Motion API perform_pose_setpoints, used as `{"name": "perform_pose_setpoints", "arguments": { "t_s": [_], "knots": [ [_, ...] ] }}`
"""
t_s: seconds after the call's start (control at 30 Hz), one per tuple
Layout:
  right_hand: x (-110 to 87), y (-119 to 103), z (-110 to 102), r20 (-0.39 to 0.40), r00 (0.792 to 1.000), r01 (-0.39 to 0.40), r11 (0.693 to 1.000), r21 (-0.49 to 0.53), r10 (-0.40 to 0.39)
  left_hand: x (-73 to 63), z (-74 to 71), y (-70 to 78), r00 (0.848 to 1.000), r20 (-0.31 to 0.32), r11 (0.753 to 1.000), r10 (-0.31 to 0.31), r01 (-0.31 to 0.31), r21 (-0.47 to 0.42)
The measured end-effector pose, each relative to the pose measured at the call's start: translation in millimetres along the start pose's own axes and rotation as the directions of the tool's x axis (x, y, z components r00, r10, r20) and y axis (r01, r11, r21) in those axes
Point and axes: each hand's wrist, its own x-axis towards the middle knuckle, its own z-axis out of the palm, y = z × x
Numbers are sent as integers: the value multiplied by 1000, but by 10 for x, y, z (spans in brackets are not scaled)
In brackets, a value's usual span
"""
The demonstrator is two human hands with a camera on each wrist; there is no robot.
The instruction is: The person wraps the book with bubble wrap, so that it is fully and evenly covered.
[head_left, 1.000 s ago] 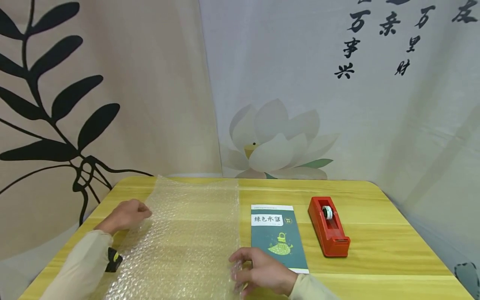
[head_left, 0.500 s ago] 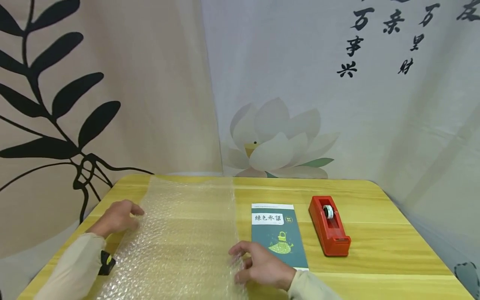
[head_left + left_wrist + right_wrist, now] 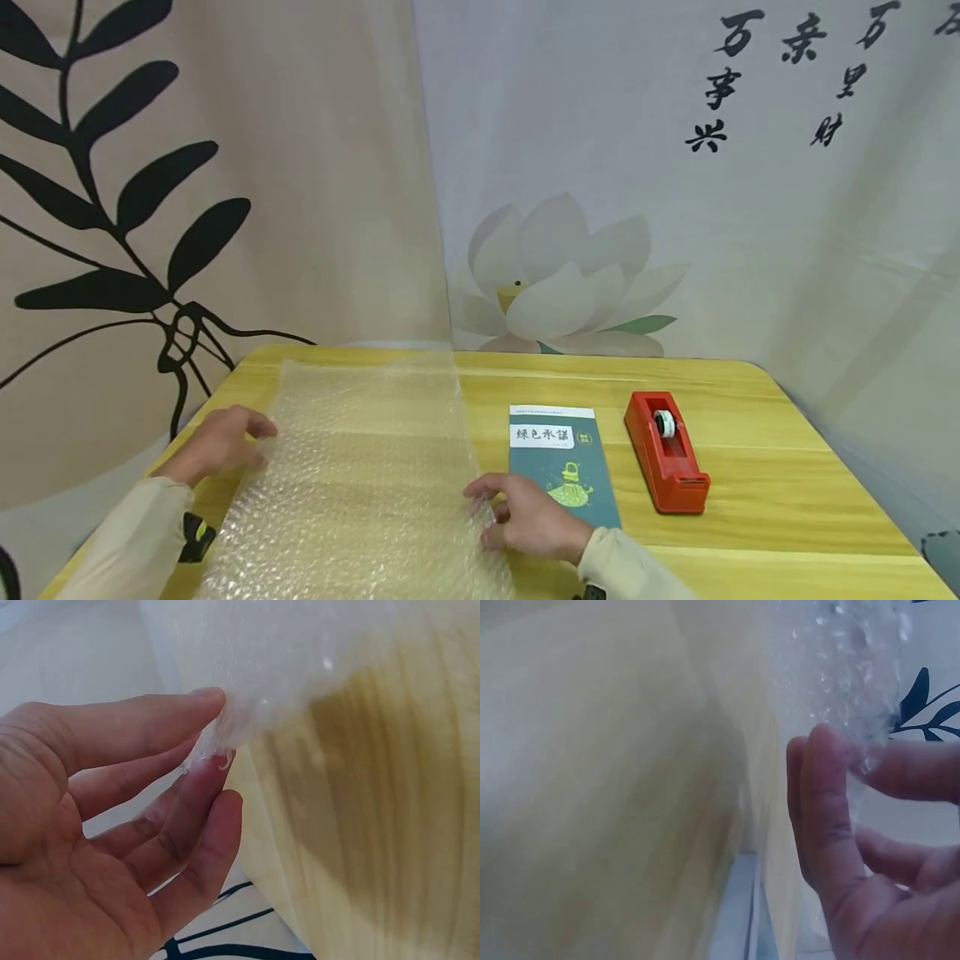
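Observation:
A clear sheet of bubble wrap (image 3: 360,467) spreads over the left half of the table, its near end running out of the head view. My left hand (image 3: 221,446) pinches its left edge between thumb and fingers; in the left wrist view the edge passes between the thumb and fingertips of that hand (image 3: 142,795). On the opposite edge, my right hand (image 3: 528,517) pinches the wrap, and the right wrist view has the bubbles (image 3: 840,675) caught at its fingertips. A teal booklet (image 3: 558,483) with a white label lies just beyond the right hand, partly covered by it.
To the right of the booklet stands a red tape dispenser (image 3: 667,454) with a small roll in it. The wooden table (image 3: 787,500) ends at a printed curtain (image 3: 337,167) along the back.
Both hands have shifted the bubble wrap a little to the left relative to the booklet, the left hand moving farthest. The booklet and tape dispenser stay put, while the head view has turned slightly.

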Motion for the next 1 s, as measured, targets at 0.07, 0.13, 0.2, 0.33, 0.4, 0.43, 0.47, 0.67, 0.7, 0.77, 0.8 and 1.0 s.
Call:
{"name": "perform_pose_setpoints", "arguments": {
  "t_s": [0.07,0.13,0.2,0.33,0.4,0.43,0.47,0.67,0.7,0.77,0.8,1.0],
  "knots": [
    [2,-3,-17,-7,1000,-6,1000,-29,6,-13,6,-22,1000,7,1000,10,-10,0],
    [4,-6,-33,-8,1000,-13,998,-53,13,-28,4,-41,1000,19,1000,16,-16,4],
    [6,-7,-50,-10,1000,-16,996,-85,15,-43,2,-59,999,28,1000,23,-24,13],
    [14,-4,-90,-10,1000,-6,991,-133,4,-60,-5,-79,999,38,999,17,-18,27],
    [22,-2,-107,-11,1000,3,989,-148,-5,-66,-3,-84,999,37,999,9,-10,33],
    [25,-2,-114,-13,1000,8,988,-157,-10,-70,-2,-90,999,35,999,9,-10,35],
    [26,-2,-120,-13,1000,11,986,-164,-14,-74,0,-96,999,33,999,9,-11,40],
    [50,-13,-165,17,1000,17,982,-186,-14,-95,20,-126,999,34,998,0,-2,59],
    [56,-15,-174,23,1000,16,982,-189,-11,-99,23,-131,999,34,998,-4,2,62],
    [63,-20,-187,31,999,14,981,-195,-8,-106,28,-147,999,33,998,-3,1,67],
    [66,-22,-190,33,999,16,980,-200,-10,-112,30,-155,1000,30,997,-1,-1,71],
    [79,-27,-208,35,999,17,975,-223,-10,-147,26,-185,1000,7,997,26,-26,75]
  ]
}}
